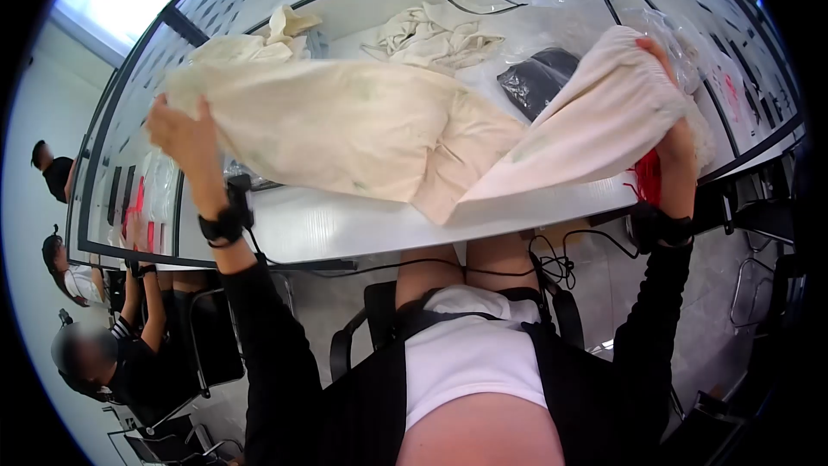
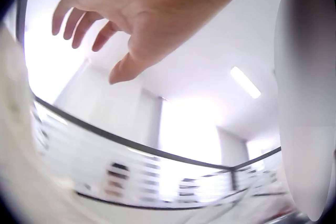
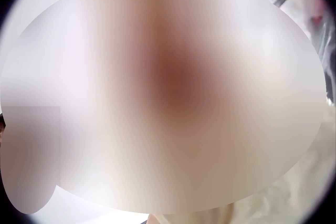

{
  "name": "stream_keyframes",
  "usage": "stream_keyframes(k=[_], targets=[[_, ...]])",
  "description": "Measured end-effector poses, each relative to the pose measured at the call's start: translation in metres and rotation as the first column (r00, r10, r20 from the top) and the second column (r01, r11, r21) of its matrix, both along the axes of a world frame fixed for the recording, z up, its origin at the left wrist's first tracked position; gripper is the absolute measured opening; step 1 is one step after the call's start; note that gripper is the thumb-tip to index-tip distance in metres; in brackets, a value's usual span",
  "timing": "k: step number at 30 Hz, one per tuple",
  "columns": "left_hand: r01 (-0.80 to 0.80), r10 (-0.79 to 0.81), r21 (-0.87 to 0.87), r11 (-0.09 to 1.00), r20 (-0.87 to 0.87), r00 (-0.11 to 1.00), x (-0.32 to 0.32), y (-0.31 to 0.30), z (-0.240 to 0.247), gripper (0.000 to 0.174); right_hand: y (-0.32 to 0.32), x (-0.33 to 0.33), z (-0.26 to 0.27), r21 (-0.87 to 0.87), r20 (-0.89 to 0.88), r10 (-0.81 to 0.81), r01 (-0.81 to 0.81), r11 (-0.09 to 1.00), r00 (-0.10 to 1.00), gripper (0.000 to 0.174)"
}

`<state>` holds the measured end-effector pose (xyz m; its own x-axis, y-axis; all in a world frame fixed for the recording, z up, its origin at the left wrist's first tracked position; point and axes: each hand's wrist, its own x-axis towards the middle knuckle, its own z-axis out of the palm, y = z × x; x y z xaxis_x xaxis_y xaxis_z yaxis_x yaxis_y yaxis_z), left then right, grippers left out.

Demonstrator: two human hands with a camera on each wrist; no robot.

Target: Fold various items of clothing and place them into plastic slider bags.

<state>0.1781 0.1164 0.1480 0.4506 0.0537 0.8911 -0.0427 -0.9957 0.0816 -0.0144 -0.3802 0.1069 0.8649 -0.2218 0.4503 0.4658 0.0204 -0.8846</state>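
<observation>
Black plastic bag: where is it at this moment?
In the head view, the black plastic bag lies on the white table, right of centre, partly hidden behind the raised cream garment and just right of the crumpled cream cloth.

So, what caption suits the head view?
Right hand grips, left hand supports a cream garment spread above the white table.

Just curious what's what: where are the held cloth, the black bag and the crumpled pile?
cloth (image 1: 345, 134): head view, its broad middle.
bag (image 1: 536, 78): head view, its middle.
pile (image 1: 431, 34): head view, its middle folds.
</observation>
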Motion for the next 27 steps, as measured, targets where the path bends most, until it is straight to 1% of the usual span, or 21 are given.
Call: stream_keyframes(k=[1, 2, 3, 4, 5, 6, 7, 8, 10, 11, 13, 14, 15, 16, 17, 20, 21, 24, 25, 26, 27], targets=[[0.258, -0.266, 0.129, 0.958, 0.048, 0.963, -0.004, -0.012, -0.007, 0.044, 0.008, 0.006, 0.002, -0.082, -0.041, 0.048, -0.051, 0.995, 0.998, 0.057], [0.49, -0.486, -0.003, 0.872, -0.131, 0.864, -0.014, -0.037, -0.008, 0.041, 0.024, 0.013, 0.002, -0.163, -0.047, 0.047, -0.054, 0.985, 0.998, 0.07], [0.701, -0.735, -0.221, 0.678, -0.233, 0.637, -0.035, -0.073, -0.016, 0.038, 0.035, 0.02, -0.001, -0.265, -0.03, 0.114, -0.117, 0.957, 0.993, 0.081], [0.764, -0.839, -0.359, 0.536, -0.33, 0.434, -0.06, -0.107, -0.018, 0.04, 0.048, 0.026, -0.001, -0.296, -0.004, 0.24, -0.231, 0.927, 0.971, 0.086], [0.808, -0.895, -0.438, 0.394, -0.381, 0.23, -0.07, -0.134, -0.029, 0.04, 0.061, 0.03, 0.004, -0.404, -0.016, 0.34, -0.317, 0.858, 0.94, 0.087], [0.847, -0.929, -0.474, 0.239, -0.366, 0.057, -0.082, -0.157, -0.04, 0.04, 0.077, 0.033, 0.002, -0.267, -0.096, 0.481, -0.488, 0.831, 0.871, 0.084], [0.857, -0.918, -0.489, 0.16, -0.392, -0.053, -0.093, -0.175, -0.044, 0.043, 0.091, 0.035, -0.001, -0.195, -0.172, 0.526, -0.552, 0.81, 0.833, 0.086], [0.821, -0.892, -0.553, 0.139, -0.431, -0.139, -0.099, -0.187, -0.048, 0.047, 0.101, 0.035, -0.003, -0.116, -0.244, 0.571, -0.608, 0.786, 0.784, 0.088], [0.715, -0.895, -0.689, 0.12, -0.386, -0.222, -0.103, -0.197, -0.052, 0.051, 0.105, 0.035, -0.006, -0.217, -0.232, 0.451, -0.498, 0.839, 0.862, 0.083], [0.697, -0.898, -0.711, 0.098, -0.364, -0.245, -0.103, -0.196, -0.052, 0.053, 0.106, 0.034, -0.008, -0.266, -0.221, 0.387, -0.437, 0.859, 0.895, 0.081], [0.665, -0.901, -0.745, 0.052, -0.322, -0.291, -0.101, -0.194, -0.051, 0.056, 0.108, 0.031, -0.01, -0.228, -0.214, 0.301, -0.347, 0.91, 0.929, 0.079], [0.664, -0.889, -0.745, 0.065, -0.346, -0.301, -0.103, -0.192, -0.049, 0.057, 0.109, 0.031, -0.012, -0.207, -0.213, 0.259, -0.302, 0.93, 0.942, 0.079], [0.662, -0.876, -0.745, 0.08, -0.37, -0.31, -0.109, -0.19, -0.046, 0.058, 0.112, 0.032, -0.016, -0.321, -0.134, 0.154, -0.19, 0.928, 0.979, 0.08], [0.66, -0.863, -0.746, 0.096, -0.393, -0.318, -0.113, -0.188, -0.045, 0.059, 0.117, 0.031, -0.016, -0.383, -0.15, 0.107, -0.158, 0.91, 0.983, 0.081], [0.685, -0.875, -0.711, 0.159, -0.424, -0.236, -0.117, -0.189, -0.047, 0.058, 0.123, 0.03, -0.016, -0.444, -0.164, 0.062, -0.13, 0.886, 0.984, 0.081], [0.722, -0.932, -0.655, 0.221, -0.361, -0.042, -0.113, -0.197, -0.074, 0.048, 0.131, 0.028, -0.016, -0.581, -0.171, 0.01, -0.109, 0.806, 0.985, 0.079], [0.756, -0.951, -0.624, 0.198, -0.311, -0.007, -0.108, -0.196, -0.08, 0.032, 0.13, 0.029, -0.016, -0.605, -0.162, 0.0, -0.099, 0.79, 0.987, 0.078], [0.264, -0.974, -0.947, 0.183, -0.212, -0.082, -0.093, -0.182, -0.078, 0.024, 0.112, 0.041, -0.018, -0.62, -0.022, 0.041, -0.046, 0.783, 0.999, 0.066], [0.117, -0.996, -0.993, 0.015, -0.025, -0.082, -0.076, -0.172, -0.087, 0.023, 0.105, 0.045, -0.019, -0.6, 0.012, 0.074, -0.052, 0.798, 0.997, 0.063], [-0.03, -0.985, -0.987, -0.161, 0.162, -0.053, -0.057, -0.161, -0.095, 0.023, 0.09, 0.047, -0.012, -0.474, -0.113, 0.161, -0.196, 0.859, 0.98, 0.06], [-0.095, -0.974, -0.969, -0.226, 0.227, 0.007, -0.046, -0.157, -0.083, 0.025, 0.068, 0.052, -0.006, -0.281, -0.191, 0.24, -0.287, 0.916, 0.952, 0.058]])
